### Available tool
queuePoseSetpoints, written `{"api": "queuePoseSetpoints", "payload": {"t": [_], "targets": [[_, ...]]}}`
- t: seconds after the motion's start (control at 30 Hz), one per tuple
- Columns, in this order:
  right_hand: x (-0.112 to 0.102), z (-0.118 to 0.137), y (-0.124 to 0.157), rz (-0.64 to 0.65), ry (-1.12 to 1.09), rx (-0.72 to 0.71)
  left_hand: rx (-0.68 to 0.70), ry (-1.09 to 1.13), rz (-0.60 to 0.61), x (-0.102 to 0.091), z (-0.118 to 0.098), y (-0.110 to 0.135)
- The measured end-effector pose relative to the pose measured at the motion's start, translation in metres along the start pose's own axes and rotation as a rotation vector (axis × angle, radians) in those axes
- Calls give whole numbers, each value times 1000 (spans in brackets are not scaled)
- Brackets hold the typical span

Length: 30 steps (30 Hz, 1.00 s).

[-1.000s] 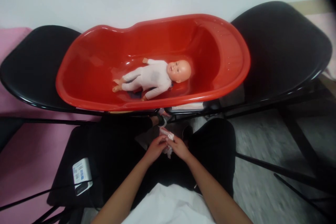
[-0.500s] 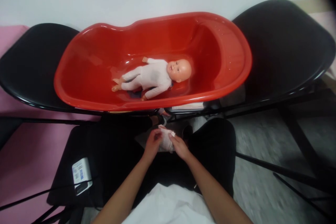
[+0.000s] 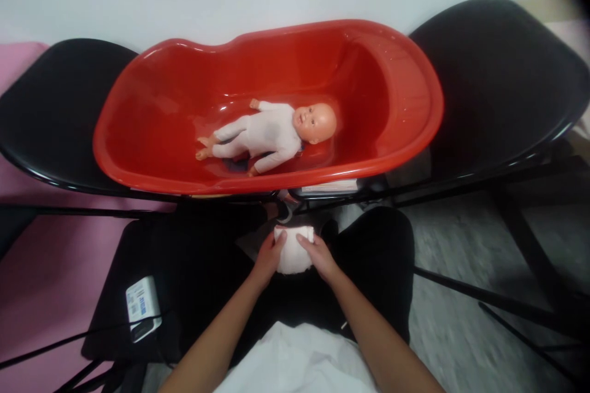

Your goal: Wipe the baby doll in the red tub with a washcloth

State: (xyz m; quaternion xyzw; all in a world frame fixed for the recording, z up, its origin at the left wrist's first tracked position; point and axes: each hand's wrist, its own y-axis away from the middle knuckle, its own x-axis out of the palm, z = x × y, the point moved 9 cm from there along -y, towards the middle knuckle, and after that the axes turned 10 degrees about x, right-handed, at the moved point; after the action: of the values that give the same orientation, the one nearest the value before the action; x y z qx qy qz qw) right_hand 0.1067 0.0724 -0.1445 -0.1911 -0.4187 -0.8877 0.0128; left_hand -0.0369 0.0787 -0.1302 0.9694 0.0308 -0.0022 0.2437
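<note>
Between my two hands, over my lap, is a small folded white cloth [image 3: 294,252]. My left hand [image 3: 270,250] pinches its left edge with the thumb on top. On the opposite edge, my right hand [image 3: 319,252] grips it the same way, so the cloth is spread flat between them. Beyond my hands, a baby doll [image 3: 271,130] in white clothing lies on its back inside a red baby bathtub [image 3: 410,92], head to the right. A grey patch shows on the doll's chest.
Black chair seats stand left [image 3: 59,104] and right [image 3: 483,86] of the tub. A white device with a cable [image 3: 144,304] lies on a black surface at lower left. Black metal legs cross the grey floor [image 3: 442,313] on the right.
The cloth was bunched and tilted between my fingers; now it is straightened and held flat by both side edges. The doll and tub have not moved.
</note>
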Motion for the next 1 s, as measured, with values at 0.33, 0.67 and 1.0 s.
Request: {"api": "queuePoseSetpoints", "payload": {"t": [0.33,0.67,1.0], "targets": [[-12,13,5,-206,110,-60,11,44,-70,15,9,5],[-6,19,15,-220,167,-5,65,1,-115,9,4,5],[-13,2,4,-203,169,35,83,17,-123,9,5,5]]}}
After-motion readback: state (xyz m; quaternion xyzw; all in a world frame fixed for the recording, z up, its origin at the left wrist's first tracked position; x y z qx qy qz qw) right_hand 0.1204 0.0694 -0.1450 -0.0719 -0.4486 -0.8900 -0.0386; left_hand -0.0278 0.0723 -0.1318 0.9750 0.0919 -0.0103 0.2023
